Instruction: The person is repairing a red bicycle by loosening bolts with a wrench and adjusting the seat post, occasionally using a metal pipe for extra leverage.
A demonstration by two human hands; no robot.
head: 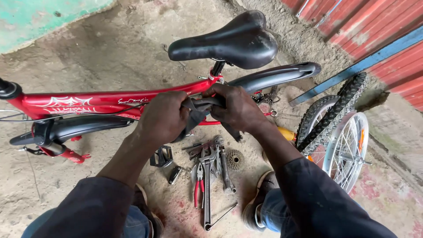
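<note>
- At far left: red metal bicycle frame (101,102) with white web graphics, lying across the bare concrete floor (110,48); black plastic front mudguard (75,128) slung below it.
- Left of centre: left hand (162,118) closed in a fist round one end of a black strip of rubber or strap (199,111), pressed against the frame's top tube.
- At centre: strip stretched taut between both hands, a loose tail hanging down; whether fastened or merely held could not be told.
- Just right of it: right hand (238,108) clenched on the strip's other end, directly under the black padded saddle (229,42).
- Below the hands, on the floor: black pedal (162,157), red-handled pliers (199,185), long grey steel spanner (207,194) and a small toothed sprocket cluster (235,159), all lying loose, near one another.
- Further right: black plastic rear mudguard (275,74) already mounted behind the saddle.
- At far right: knobbly-tyred spoked wheel (341,132) standing apart from the frame, judged not yet fitted; pedal likewise off, so assembly looked only partly done.
</note>
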